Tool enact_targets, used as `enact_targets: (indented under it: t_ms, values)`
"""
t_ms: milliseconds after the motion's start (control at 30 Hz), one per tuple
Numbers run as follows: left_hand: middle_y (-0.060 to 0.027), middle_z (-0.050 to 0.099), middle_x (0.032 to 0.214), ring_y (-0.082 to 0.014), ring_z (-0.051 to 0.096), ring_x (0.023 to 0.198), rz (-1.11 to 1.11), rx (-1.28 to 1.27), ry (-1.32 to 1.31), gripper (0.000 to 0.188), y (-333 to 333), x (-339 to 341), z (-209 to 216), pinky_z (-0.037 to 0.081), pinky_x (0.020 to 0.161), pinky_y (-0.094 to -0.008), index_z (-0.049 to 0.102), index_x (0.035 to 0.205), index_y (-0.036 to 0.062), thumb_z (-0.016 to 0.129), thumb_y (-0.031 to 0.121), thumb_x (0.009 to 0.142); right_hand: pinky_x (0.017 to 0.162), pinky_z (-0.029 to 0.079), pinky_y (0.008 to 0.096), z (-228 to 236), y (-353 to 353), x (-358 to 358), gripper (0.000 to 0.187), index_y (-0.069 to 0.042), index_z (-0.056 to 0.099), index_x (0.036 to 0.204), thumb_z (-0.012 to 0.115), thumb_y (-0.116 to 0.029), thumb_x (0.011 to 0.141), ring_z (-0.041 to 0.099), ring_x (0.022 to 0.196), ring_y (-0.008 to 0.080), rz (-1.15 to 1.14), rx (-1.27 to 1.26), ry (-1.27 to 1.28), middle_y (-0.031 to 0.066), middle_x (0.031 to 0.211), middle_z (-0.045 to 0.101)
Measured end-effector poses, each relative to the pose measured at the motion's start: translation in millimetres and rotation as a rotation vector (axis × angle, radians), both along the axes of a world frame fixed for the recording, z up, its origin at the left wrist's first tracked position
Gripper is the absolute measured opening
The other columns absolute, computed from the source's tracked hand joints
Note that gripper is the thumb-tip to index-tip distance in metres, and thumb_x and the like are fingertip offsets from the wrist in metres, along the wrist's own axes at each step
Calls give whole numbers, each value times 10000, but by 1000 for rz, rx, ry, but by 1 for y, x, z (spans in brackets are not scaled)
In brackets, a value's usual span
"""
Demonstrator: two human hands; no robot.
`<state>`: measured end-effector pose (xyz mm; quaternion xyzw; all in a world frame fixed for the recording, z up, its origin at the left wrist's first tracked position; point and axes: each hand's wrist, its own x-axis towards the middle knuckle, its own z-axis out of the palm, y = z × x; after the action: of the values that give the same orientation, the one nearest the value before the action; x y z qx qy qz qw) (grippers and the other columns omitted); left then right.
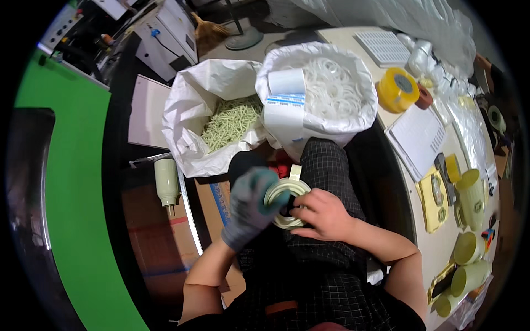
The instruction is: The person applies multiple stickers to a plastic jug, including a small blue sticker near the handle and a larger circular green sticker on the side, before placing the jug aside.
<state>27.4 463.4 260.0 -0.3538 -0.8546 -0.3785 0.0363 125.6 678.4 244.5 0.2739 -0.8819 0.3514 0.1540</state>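
A round, pale green plastic cup [295,187] with a short tab at its far side sits between my thighs, its ringed opening facing up. My left hand [248,201], in a grey glove with a green coating, is closed on the cup's left side, the thumb over the rim; it is slightly blurred. My bare right hand [326,215] has its fingers bent over the right side of the rim, closed on it. Inside, the opening is dark, and whatever the fingertips touch there is hidden.
Ahead stand a white sack of pale green sticks [232,124] and a white sack of clear plastic rings [334,91]. At left lies a pale green bottle-shaped part [166,182]. The right-hand table [408,160] carries yellow tape [398,88], papers [418,138] and several green cups [469,276].
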Motion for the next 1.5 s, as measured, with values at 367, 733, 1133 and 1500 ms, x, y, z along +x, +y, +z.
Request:
enact_targets:
  t_ms: [367, 733, 1133, 1500]
  values:
    - [-85, 748, 1121, -128, 703, 953, -86, 169, -1108, 546, 26, -150, -89, 563, 852, -276, 672, 1287, -46, 842, 308, 908, 910, 513, 264, -54, 12, -10, 456, 13, 536, 1351, 751, -67, 956, 597, 969, 108, -492, -999, -487, 57, 1135, 650]
    - [-128, 670, 1275, -260, 613, 1209, 176, 192, -222, 623, 17, -87, -54, 474, 1069, -428, 614, 1384, 11, 848, 229, 849, 766, 576, 270, -69, -3, -97, 62, -8, 677, 997, 722, 3, 956, 706, 801, 112, -329, -1395, -771, 76, 924, 755]
    - [-49, 684, 1150, -324, 600, 1180, -76, -6, 403, 189, 39, -67, -32, 368, 1170, -566, 734, 978, 136, 802, 158, 802, 819, 566, 259, -61, -2, -87, 83, -16, 649, 1015, 711, 9, 966, 708, 872, 120, -401, -1268, -736, 64, 956, 754]
    - [-67, 758, 987, -165, 709, 868, 259, 691, -568, 104, 18, 47, -89, 602, 783, -343, 757, 981, 6, 803, -15, 889, 713, 646, 308, -35, 44, 101, 621, -50, 443, 1503, 528, -508, 1092, 757, 884, 207, -286, -1296, -1509, 182, 1216, 703]
